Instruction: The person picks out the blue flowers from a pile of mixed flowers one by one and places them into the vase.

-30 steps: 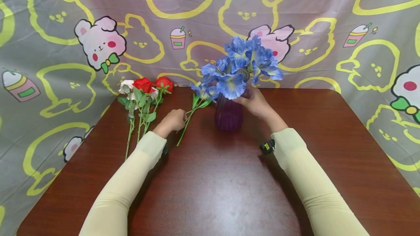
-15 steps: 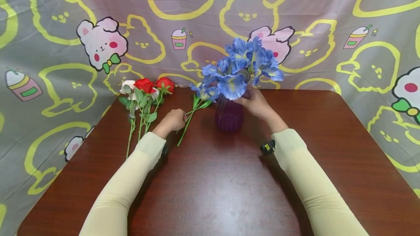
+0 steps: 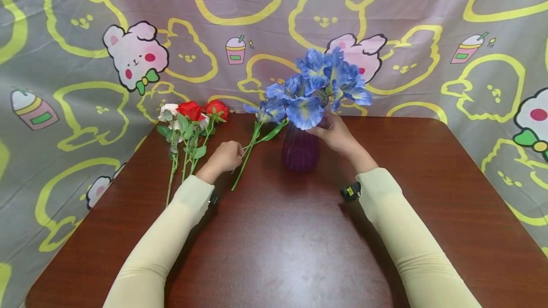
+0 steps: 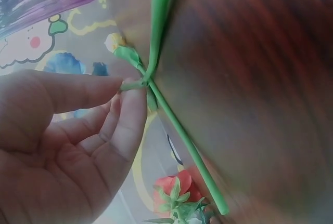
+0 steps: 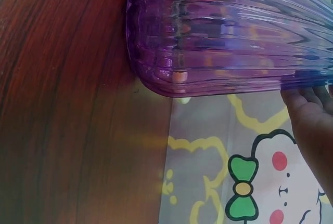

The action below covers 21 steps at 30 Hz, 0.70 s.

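Observation:
My left hand pinches a thin green stem between thumb and forefinger, low over the table. This stem crosses a second green stem, which slants past the fingertips. Blue iris heads top these stems, left of a ribbed purple glass vase. The vase stands upright, filled with several blue irises whose petals hang over its mouth. From the right side, my right hand holds the vase's upper part, its fingers partly hidden behind the glass and petals. The right wrist view shows the vase's clear lower body.
Red roses and white roses lie on the left of the brown wooden table, stems toward my left forearm. A patterned cloth hangs behind the table's far edge and along both sides.
The iris stems by my left hand have shifted slightly; a green leaf now reaches up and right toward the vase, and the loose iris heads have risen a little. My right hand stays on the vase.

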### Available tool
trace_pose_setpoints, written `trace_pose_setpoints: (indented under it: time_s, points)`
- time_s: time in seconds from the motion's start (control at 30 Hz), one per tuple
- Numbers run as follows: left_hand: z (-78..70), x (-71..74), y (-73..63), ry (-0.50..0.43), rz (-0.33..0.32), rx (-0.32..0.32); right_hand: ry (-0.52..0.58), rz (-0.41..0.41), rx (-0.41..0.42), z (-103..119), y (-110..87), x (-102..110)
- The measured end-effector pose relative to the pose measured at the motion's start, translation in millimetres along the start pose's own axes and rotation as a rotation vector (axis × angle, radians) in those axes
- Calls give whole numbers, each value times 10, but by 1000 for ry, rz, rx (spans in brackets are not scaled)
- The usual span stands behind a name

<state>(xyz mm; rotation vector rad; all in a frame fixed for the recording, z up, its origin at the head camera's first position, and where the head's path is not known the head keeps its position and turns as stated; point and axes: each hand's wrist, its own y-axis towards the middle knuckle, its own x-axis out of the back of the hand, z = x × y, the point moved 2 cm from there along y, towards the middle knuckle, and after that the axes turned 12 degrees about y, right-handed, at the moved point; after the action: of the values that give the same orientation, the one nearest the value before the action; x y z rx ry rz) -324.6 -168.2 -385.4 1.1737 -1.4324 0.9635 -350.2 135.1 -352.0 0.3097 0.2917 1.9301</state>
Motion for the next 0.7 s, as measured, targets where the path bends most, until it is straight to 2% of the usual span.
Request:
trace_pose_setpoints:
  time_s: [0.27,0.5,0.7]
  points:
    - [19,31,-64,-62,-41,10,46,2,-2,-5,3,-3]
    - [37,44,-117,-155,-64,36,25,-7,-19,1,0,2]
    - [4,81,-152,-222,-141,31,-26,-2,6,144,-47,-39]
